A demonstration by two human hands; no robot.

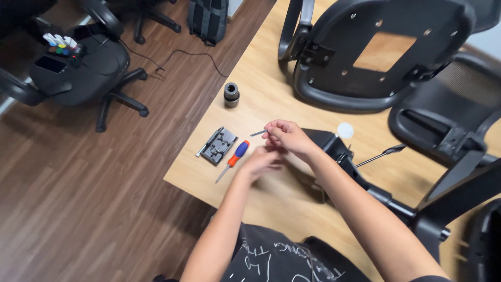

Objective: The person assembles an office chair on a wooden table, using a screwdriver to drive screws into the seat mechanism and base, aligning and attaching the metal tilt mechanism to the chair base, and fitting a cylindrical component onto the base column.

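My right hand (286, 137) pinches a short grey bolt (258, 133) that points left, above the wooden table (261, 94). Just below it my left hand (261, 160) is blurred with its fingers curled; whether it holds anything I cannot tell. To the left of both hands lie a screwdriver with an orange and blue handle (234, 159) and a grey metal plate (219, 145). Black chair mechanism parts (334, 149) lie under and behind my right forearm.
A black cylindrical part (231, 94) stands on the table beyond the plate. A black chair seat frame (365, 52) and mesh back (449, 115) lie on the table's far side. A white round cap (345, 130) sits near a lever (381, 154). An office chair (78, 68) stands on the floor at left.
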